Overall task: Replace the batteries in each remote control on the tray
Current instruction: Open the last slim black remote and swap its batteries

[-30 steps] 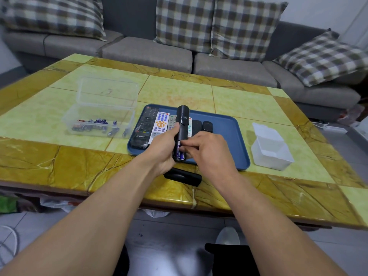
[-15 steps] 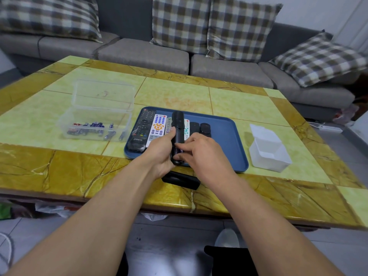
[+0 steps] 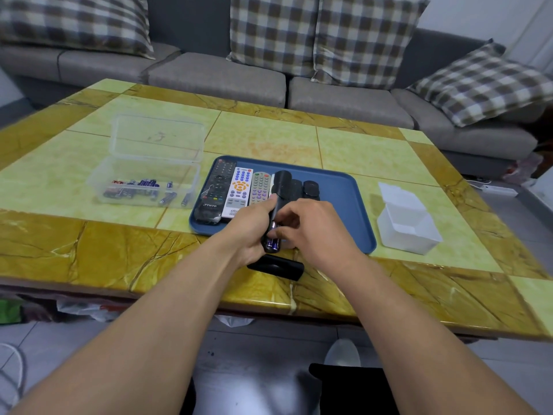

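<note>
My left hand (image 3: pixel 250 230) grips a slim black remote (image 3: pixel 279 190) above the near edge of the blue tray (image 3: pixel 341 193). Its battery bay faces up, with purple batteries (image 3: pixel 273 243) showing at the near end. My right hand (image 3: pixel 311 227) has its fingertips curled onto those batteries. The remote's black cover (image 3: pixel 276 267) lies on the table just in front of the tray. On the tray lie a black remote (image 3: pixel 216 193), a white remote (image 3: pixel 239 191), a grey remote (image 3: pixel 260 187) and two small black ones (image 3: pixel 309 190).
A clear open box (image 3: pixel 143 181) with several batteries stands left of the tray. An open white box (image 3: pixel 407 220) stands to the right. The table (image 3: pixel 89 250) has a near edge close to my arms. A grey sofa with checked cushions (image 3: pixel 269 34) runs behind.
The remote has been lowered a little and tilted flatter. My right fingers have shifted on the battery end, and the batteries show again at the near end.
</note>
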A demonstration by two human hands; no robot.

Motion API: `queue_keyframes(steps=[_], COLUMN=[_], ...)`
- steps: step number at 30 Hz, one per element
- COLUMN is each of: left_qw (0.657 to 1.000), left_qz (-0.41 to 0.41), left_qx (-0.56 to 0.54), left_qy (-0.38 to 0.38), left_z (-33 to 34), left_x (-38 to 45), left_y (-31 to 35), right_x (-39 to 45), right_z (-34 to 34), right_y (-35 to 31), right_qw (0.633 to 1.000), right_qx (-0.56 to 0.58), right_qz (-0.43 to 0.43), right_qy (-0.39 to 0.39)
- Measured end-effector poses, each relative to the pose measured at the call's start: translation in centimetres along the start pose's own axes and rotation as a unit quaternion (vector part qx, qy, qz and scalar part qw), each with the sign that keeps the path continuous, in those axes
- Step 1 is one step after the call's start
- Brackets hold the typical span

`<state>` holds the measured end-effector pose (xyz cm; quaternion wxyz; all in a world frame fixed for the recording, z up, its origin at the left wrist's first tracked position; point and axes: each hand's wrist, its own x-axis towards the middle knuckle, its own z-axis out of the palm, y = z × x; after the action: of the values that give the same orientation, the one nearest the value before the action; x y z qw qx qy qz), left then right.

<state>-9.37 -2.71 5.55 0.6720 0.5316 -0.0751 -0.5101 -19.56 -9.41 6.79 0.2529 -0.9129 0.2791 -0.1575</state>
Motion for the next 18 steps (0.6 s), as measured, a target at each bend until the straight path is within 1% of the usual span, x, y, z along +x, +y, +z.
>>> queue_keyframes(steps=[3,6,11,18], left_qw=[1.000,0.999,0.998,0.996], left_qz=[0.011,0.016,0.011,0.025], left_qx=[0.021,0.040,0.066,0.082], left_qy=[-0.012,-0.010,-0.005,0.025], left_z=[0.05,0.15,0.35,0.30], left_x=[0.25,0.38,0.04,0.34], left_y=[-0.40,-0.59,-0.74,-0.86], right_x=[0.00,-0.16,-0.28,-0.32], right_z=[-0.04,-0.02,0.43,0.44], right_y=[0.36,0.57,0.61,0.53], right_qw=[0.998,0.995,0.989,0.975], right_qx=[0.045,0.070,0.096,0.157], right_qz=[0.041,0.063,0.099,0.138], right_qy=[0.007,0.017,0.055,0.067])
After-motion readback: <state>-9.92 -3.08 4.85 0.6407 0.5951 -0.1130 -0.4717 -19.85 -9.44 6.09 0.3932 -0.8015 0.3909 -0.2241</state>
